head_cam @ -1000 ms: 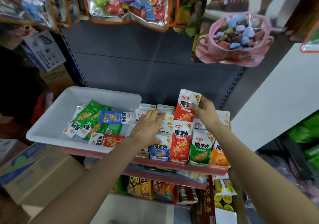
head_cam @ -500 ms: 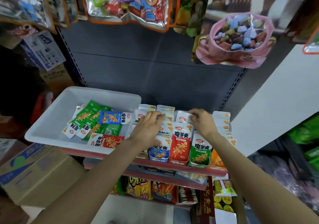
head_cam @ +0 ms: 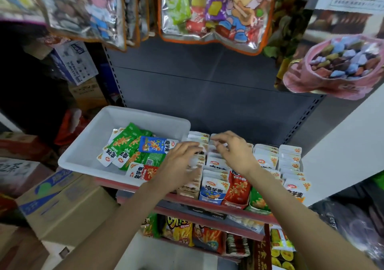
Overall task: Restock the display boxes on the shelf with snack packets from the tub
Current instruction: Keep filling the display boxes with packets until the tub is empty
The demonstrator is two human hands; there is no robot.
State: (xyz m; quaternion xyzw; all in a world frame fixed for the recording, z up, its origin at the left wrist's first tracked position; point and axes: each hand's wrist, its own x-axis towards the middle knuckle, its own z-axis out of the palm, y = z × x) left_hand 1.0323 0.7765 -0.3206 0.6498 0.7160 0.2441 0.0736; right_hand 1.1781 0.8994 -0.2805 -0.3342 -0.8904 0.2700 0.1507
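The setting is a small retail shop. A grey metal shelf [head_cam: 209, 101] with perforated uprights carries rows of snack packets [head_cam: 236, 188] standing in display boxes. Bagged sweets [head_cam: 209, 10] hang overhead, more packaged snacks [head_cam: 180, 230] fill the lower shelf, and stock cartons [head_cam: 62, 203] are stacked alongside.

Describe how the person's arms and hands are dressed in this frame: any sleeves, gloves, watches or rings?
Both forearms are bare up to the picture's edge: no sleeve shows. The left hand and right hand wear no gloves, and no watch or bracelet shows at either wrist. The fingers are motion-blurred, so a thin ring cannot be ruled out.
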